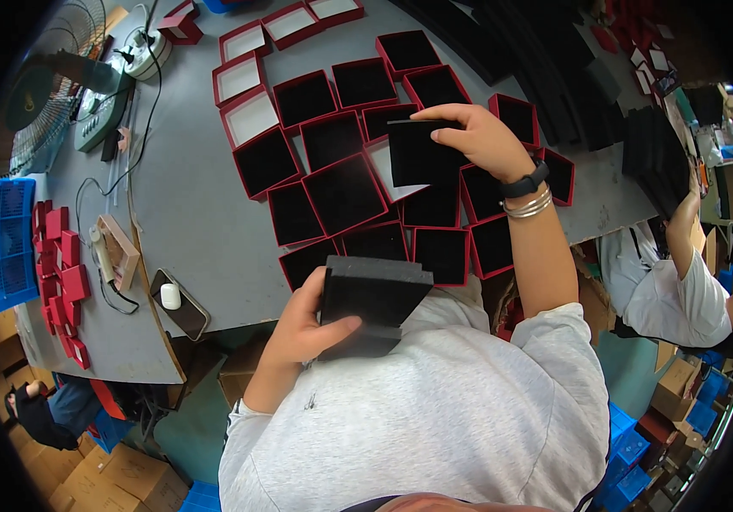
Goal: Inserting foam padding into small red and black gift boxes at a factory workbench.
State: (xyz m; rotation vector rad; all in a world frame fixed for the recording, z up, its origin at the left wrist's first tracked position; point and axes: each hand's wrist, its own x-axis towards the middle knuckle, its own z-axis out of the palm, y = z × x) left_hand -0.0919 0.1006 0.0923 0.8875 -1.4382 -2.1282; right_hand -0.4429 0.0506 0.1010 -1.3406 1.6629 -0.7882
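My left hand [296,330] is closed around a stack of black foam pads [366,297] at the table's near edge, close to my shirt. Between the thumb and fingers of my right hand [488,143] hangs a single black foam pad [418,160], tilted. It is over a red box with a white bottom [380,165] and hides most of it. Around it sit several red open boxes lined with black, such as one box [345,194] to its left. Farther left and back, several red boxes show white bottoms, among them one box [249,117].
Long black foam strips [529,68] lie at the back right. At left are a fan [51,94], a power strip [140,55] with cables, small red boxes [63,273], a phone [180,311] under a white earbud case, and a blue crate [0,247]. A co-worker [669,282] is at right.
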